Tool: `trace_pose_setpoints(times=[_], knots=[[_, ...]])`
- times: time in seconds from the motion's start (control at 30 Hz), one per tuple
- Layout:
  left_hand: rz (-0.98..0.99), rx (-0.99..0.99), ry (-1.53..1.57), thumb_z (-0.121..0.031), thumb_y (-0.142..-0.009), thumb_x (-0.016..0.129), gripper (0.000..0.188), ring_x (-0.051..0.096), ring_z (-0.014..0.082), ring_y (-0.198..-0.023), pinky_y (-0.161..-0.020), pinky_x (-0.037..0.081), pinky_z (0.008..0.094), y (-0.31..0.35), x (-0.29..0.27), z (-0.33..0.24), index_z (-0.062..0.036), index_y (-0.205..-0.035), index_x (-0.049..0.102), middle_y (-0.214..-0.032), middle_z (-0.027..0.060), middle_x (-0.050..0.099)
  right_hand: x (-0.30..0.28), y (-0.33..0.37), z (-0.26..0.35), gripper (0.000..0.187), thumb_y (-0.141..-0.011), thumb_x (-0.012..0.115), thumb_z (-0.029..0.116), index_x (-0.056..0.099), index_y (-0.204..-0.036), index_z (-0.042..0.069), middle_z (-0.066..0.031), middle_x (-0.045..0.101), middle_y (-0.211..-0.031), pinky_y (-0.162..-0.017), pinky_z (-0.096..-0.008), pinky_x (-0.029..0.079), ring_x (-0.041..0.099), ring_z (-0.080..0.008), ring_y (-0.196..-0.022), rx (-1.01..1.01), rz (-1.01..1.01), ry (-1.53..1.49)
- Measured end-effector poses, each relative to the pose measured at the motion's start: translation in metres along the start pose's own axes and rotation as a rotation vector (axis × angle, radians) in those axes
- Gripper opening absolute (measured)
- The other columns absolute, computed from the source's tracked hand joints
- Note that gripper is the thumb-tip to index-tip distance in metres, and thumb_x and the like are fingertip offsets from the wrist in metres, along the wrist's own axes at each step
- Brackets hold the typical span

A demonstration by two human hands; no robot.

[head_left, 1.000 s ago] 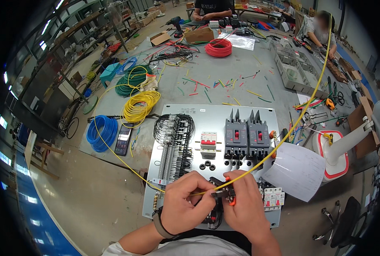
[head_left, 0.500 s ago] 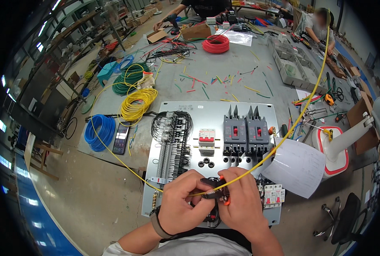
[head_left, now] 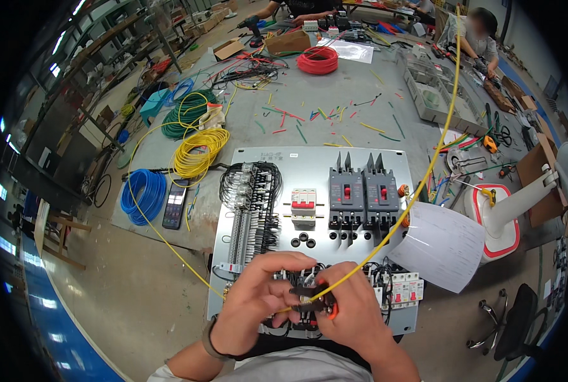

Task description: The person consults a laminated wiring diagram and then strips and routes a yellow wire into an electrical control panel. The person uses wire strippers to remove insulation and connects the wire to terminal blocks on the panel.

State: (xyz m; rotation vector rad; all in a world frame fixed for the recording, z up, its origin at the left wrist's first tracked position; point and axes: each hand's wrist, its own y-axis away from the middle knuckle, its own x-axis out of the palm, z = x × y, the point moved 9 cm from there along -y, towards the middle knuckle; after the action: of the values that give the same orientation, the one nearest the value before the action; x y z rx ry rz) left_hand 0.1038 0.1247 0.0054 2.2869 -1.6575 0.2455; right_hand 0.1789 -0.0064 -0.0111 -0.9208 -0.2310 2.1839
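Note:
My left hand (head_left: 249, 305) has a yellow wire (head_left: 417, 191) running through its lower fingers, with the index finger raised and stretched towards the right. In my right hand (head_left: 354, 312) is a dark hand tool with orange handle parts, which looks like a wire stripper (head_left: 316, 298). Its jaws point left and stand apart next to the wire. The wire rises from the tool to the upper right and also loops down from the left. Below both hands lies a metal mounting plate (head_left: 309, 254), partly hidden by them.
The plate carries two large grey breakers (head_left: 347, 194), a small white breaker (head_left: 303, 204) and a black-wired terminal row (head_left: 252, 216). Coils of yellow wire (head_left: 201, 153) and blue wire (head_left: 143, 196) lie left, beside a phone (head_left: 175, 205). Paper (head_left: 440, 245) overlaps the right edge. A person (head_left: 478, 41) works far right.
My left fingers have spread and drawn back left from the tool. The stripper's jaws now show apart. The view has shifted slightly.

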Motion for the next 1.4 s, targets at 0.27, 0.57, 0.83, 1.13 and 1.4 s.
trace_pose_setpoints(times=[0.27,0.57,0.83,1.13,1.4], knots=[[0.434,-0.187,0.092,-0.056,-0.116,0.016,0.088,0.069,0.0216,-0.072,-0.058,0.049,0.0265,0.009,0.015,0.019,0.0134,-0.144,0.062,-0.141,0.0308,0.064,0.022,0.017,0.007,0.047,-0.075,0.082,0.005,0.065,-0.118,0.006,-0.0122,0.060,-0.103,-0.082,-0.0455,0.053,0.062,-0.0363,-0.093,-0.058,0.158,-0.113],[0.361,-0.174,0.083,-0.042,-0.118,0.027,0.071,0.065,0.0207,-0.063,-0.052,0.045,0.0269,0.006,0.014,0.022,0.0136,-0.139,0.067,-0.134,0.0297,0.070,0.023,0.019,-0.001,0.047,-0.073,0.088,0.009,0.065,-0.114,0.005,-0.0113,0.060,-0.104,-0.082,-0.0452,0.055,0.064,-0.0357,-0.095,-0.060,0.139,-0.090],[0.236,-0.211,0.092,-0.041,-0.117,0.029,0.071,0.066,0.0206,-0.069,-0.055,0.047,0.0271,0.007,0.004,0.028,0.0150,-0.141,0.065,-0.133,0.0268,0.069,0.019,0.016,0.003,0.040,-0.075,0.085,0.011,0.064,-0.109,0.005,-0.0111,0.059,-0.094,-0.076,-0.0438,0.054,0.063,-0.0331,-0.084,-0.080,0.078,0.000],[0.062,-0.006,-0.090,-0.044,-0.113,0.045,0.066,0.057,0.0132,-0.059,-0.054,0.044,0.0239,0.007,-0.018,0.017,0.0136,-0.123,0.075,-0.111,0.0274,0.078,-0.008,-0.001,0.006,0.041,-0.067,0.078,0.002,0.070,-0.107,0.005,-0.0113,0.067,-0.094,-0.078,-0.0449,0.055,0.068,-0.0340,-0.088,-0.102,0.200,0.004],[0.137,0.425,-0.433,-0.011,-0.101,0.065,0.023,0.067,0.0154,-0.061,-0.058,0.051,0.0283,0.013,-0.012,-0.006,0.0027,-0.106,0.083,-0.091,0.0133,0.079,-0.099,-0.024,-0.106,0.039,-0.099,0.072,0.016,0.063,-0.131,-0.005,-0.0205,0.065,-0.113,-0.093,-0.0461,0.051,0.064,-0.0391,-0.105,0.407,-0.212,0.253]])
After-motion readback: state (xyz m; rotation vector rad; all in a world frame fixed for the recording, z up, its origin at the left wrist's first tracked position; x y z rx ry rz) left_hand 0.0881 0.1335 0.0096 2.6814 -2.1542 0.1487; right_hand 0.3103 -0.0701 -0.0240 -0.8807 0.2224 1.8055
